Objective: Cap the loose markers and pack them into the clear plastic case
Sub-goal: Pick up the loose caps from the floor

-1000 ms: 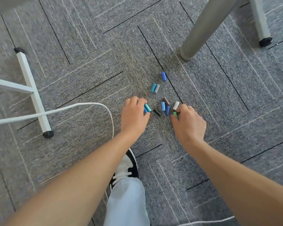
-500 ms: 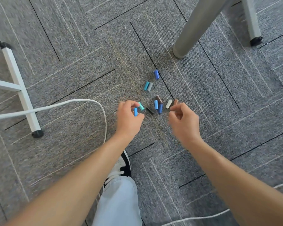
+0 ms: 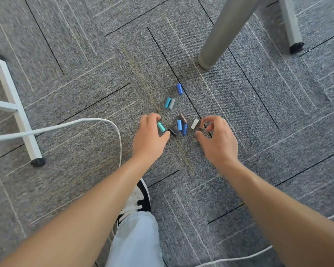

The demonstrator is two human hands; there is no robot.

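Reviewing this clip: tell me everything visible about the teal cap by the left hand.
The teal cap is a short, smooth cylinder, plastic by its look, lying tilted on the grey carpet. It sits between the index finger and thumb of the left hand, whose curled fingers appear to pinch or just touch it; actual contact is hard to confirm. Its lower end nears a black cap. Which end is open cannot be told.

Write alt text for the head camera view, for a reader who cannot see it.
Two bare hands reach down to small plastic marker caps scattered on grey carpet: the left hand pinches a teal cap, the right hand hovers with curled fingers by a brown cap. A white cable, a grey table leg and a black-and-white shoe surround them.
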